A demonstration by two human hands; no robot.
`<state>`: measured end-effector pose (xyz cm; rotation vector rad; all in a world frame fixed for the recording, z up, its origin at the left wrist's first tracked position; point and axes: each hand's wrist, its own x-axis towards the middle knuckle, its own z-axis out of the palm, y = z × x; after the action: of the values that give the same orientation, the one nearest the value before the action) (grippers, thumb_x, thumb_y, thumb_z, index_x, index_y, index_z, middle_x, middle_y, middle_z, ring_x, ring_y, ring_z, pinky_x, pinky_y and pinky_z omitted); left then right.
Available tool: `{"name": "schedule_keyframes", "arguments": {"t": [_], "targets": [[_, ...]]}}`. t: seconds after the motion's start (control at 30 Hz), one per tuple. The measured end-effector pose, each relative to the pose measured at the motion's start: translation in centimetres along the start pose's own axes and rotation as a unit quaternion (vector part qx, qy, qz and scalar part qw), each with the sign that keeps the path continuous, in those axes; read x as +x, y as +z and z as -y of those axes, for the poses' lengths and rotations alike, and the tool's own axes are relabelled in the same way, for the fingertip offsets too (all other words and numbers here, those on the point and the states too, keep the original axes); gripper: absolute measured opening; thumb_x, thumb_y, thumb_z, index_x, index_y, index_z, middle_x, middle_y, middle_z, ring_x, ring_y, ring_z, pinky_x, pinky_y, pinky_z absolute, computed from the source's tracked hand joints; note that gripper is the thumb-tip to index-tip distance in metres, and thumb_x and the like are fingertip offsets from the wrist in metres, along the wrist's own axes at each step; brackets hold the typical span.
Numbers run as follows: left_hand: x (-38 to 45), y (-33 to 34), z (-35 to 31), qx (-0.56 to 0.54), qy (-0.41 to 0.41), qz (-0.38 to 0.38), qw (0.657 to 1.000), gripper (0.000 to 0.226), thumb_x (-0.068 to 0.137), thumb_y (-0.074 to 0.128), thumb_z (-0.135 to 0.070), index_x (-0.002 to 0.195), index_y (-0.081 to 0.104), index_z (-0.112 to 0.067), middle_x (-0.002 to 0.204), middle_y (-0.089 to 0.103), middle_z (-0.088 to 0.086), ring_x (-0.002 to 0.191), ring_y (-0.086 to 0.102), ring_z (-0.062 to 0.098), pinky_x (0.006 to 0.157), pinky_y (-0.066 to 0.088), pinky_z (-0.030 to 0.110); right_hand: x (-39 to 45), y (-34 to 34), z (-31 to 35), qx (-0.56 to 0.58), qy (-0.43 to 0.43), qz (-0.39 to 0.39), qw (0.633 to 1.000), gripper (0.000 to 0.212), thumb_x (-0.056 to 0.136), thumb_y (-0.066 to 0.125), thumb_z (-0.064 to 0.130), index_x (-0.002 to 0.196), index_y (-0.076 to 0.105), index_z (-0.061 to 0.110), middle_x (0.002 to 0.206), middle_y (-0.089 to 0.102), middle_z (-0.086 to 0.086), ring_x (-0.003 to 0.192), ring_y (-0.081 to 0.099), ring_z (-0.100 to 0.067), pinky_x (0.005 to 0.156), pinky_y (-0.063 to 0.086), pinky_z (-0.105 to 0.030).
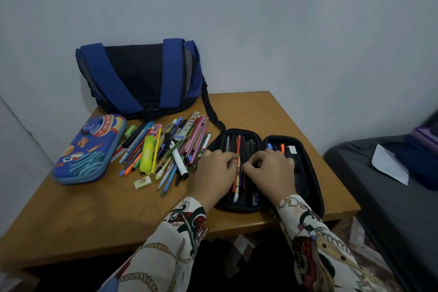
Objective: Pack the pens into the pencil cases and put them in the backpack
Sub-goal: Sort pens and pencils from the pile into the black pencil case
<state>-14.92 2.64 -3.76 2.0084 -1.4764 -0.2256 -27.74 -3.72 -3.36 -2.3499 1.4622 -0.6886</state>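
Patterned sleeves (180, 239) reach in from the near edge of the wooden table (94, 211). The left hand (216, 170) and right hand (272, 170) lie side by side on the open black pencil case (310, 173), fingers curled, both working at an orange pen (237, 163) in its left half; whether either truly pinches it I cannot tell. Just left of the left hand lies the loose heap of pens (166, 149), and beyond that the closed blue pencil case (90, 149). Behind the heap, well beyond both hands, the blue backpack (139, 78) leans against the wall.
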Motion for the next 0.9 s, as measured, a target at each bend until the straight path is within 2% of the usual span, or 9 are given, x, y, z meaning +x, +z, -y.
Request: {"name": "schedule_keyframes", "arguments": {"t": [0.07, 0.23, 0.4, 0.53, 0.77, 0.9], "targets": [[-0.12, 0.01, 0.01, -0.001, 0.003, -0.004, 1.0, 0.031, 0.098, 0.045, -0.029, 0.122, 0.064, -0.027, 0.081, 0.047, -0.012, 0.108, 0.045, 0.019, 0.091, 0.043, 0.038, 0.15, 0.09, -0.22, 0.031, 0.001, 0.002, 1.0, 0.021, 0.088, 0.059, 0.037, 0.068, 0.055, 0.031, 0.075, 0.051, 0.01, 0.088, 0.046, -0.012, 0.091, 0.028, -0.036], [-0.36, 0.02, -0.13, 0.018, 0.011, -0.023, 1.0, 0.03, 0.097, 0.046, -0.025, 0.122, 0.063, -0.026, 0.098, 0.063, -0.005, 0.108, 0.045, 0.018, 0.092, 0.043, 0.037, 0.26, 0.23, -0.55, 0.091, 0.009, -0.009, 0.996, 0.023, 0.089, 0.058, 0.032, 0.066, 0.058, 0.027, 0.071, 0.056, 0.008, 0.081, 0.054, -0.014, 0.083, 0.024, -0.033], [-0.64, 0.02, -0.14, 0.029, 0.015, -0.035, 0.999, 0.038, 0.098, 0.044, -0.024, 0.134, 0.053, -0.03, 0.098, 0.062, -0.004, 0.108, 0.046, 0.018, 0.091, 0.044, 0.037, 0.23, 0.13, -0.41, 0.108, 0.011, -0.011, 0.994, 0.024, 0.09, 0.056, 0.029, 0.066, 0.056, 0.027, 0.07, 0.056, 0.007, 0.078, 0.055, -0.014, 0.081, 0.023, -0.033], [-0.51, 0.17, -0.1, 0.063, 0.018, -0.03, 0.997, 0.038, 0.099, 0.042, -0.025, 0.134, 0.056, -0.028, 0.104, 0.063, -0.002, 0.109, 0.045, 0.02, 0.095, 0.041, 0.036, 0.23, 0.11, -0.38, 0.106, 0.007, -0.013, 0.994, 0.023, 0.091, 0.055, 0.028, 0.068, 0.057, 0.025, 0.072, 0.058, 0.006, 0.08, 0.055, -0.015, 0.081, 0.023, -0.033], [-0.38, 0.25, 0.24, 0.073, 0.05, -0.015, 0.996, 0.035, 0.099, 0.044, -0.028, 0.129, 0.061, -0.028, 0.096, 0.061, -0.003, 0.106, 0.044, 0.02, 0.095, 0.039, 0.038, 0.22, 0.19, -0.4, 0.103, -0.002, -0.019, 0.994, 0.023, 0.092, 0.055, 0.028, 0.069, 0.057, 0.025, 0.074, 0.057, 0.007, 0.082, 0.053, -0.014, 0.082, 0.023, -0.032], [-0.35, 0.31, 0.39, 0.072, 0.067, 0.004, 0.995, 0.03, 0.097, 0.049, -0.038, 0.123, 0.064, -0.034, 0.094, 0.055, -0.007, 0.105, 0.041, 0.018, 0.092, 0.038, 0.035, 0.24, 0.19, -0.47, 0.1, -0.008, -0.02, 0.995, 0.019, 0.092, 0.055, 0.028, 0.074, 0.059, 0.025, 0.078, 0.056, 0.01, 0.086, 0.051, -0.013, 0.082, 0.022, -0.032]]}}
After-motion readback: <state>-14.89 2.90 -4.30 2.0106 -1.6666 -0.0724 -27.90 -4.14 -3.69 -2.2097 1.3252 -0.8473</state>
